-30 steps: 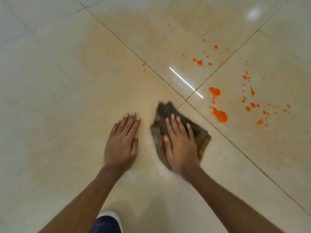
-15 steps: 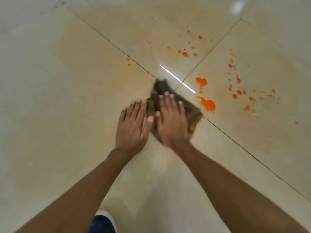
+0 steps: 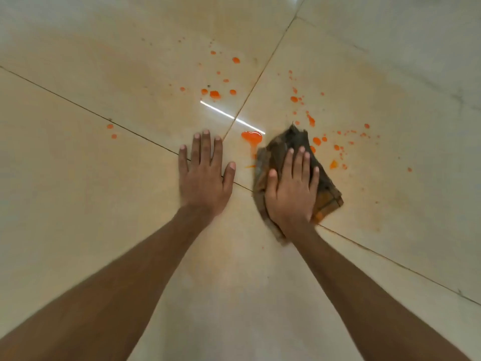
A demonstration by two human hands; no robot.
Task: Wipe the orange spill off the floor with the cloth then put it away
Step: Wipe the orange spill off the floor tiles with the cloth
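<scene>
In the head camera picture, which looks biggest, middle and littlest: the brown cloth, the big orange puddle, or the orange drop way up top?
1. Brown cloth, partly hidden under the right hand
2. Big orange puddle
3. Top orange drop, though it lies farther from the camera

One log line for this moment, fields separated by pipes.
right hand flat on dark brown cloth | left hand on floor | orange spill remains

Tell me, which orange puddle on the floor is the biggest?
The orange puddle between the two hands, just left of the cloth. It trails a streak toward the person; the others are only small scattered drops.
</scene>
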